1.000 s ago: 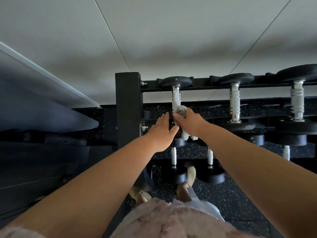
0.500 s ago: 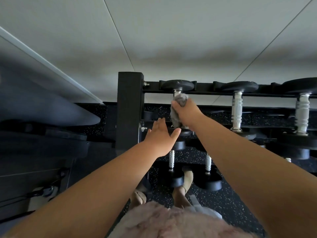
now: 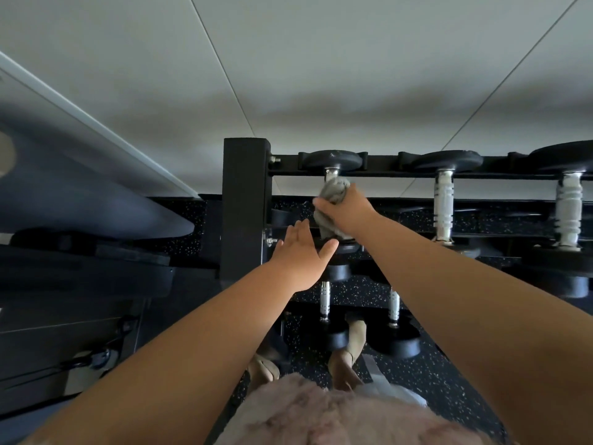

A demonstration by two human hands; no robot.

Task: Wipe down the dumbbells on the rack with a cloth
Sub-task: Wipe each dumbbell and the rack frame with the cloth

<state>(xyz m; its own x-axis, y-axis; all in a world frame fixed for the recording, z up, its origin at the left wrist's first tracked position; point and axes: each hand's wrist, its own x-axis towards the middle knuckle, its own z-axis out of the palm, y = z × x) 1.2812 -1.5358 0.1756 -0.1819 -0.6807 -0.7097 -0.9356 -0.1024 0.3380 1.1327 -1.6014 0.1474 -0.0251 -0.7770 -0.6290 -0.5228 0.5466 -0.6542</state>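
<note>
Grey cloth (image 3: 332,200) bunched up in the right hand (image 3: 348,209), that's what I have in front of me; the fingers are curled round it and round the handle of the leftmost dumbbell (image 3: 332,159), so the hand grips cloth and bar together; the cloth sits high on that handle, with only a short bit of bright metal showing above it, under the far black head; a tail of the cloth hangs below the hand toward the near head. The left hand (image 3: 298,255) is below and to the left of the right one, fingers straight and close together, thumb spread out to the right, holding nothing; it lies at the near head of the same dumbbell, whose dark rim peeks out just past the thumb; I cannot tell whether the palm actually presses on it. The rack (image 3: 244,207) has its thick black post just left of both hands, and its top rail runs off to the right; beyond the right hand, along that rail, I see a second dumbbell (image 3: 443,207) and, further off, a third dumbbell (image 3: 568,213), both with ribbed silver handles; under the left wrist are two small dumbbells (image 3: 324,300) on a lower tier. Below the forearms there's speckled black floor (image 3: 433,380), a sandalled foot (image 3: 349,351) and a fuzzy pink garment (image 3: 321,412); a pale wall (image 3: 321,75) fills the space above the hands.
</note>
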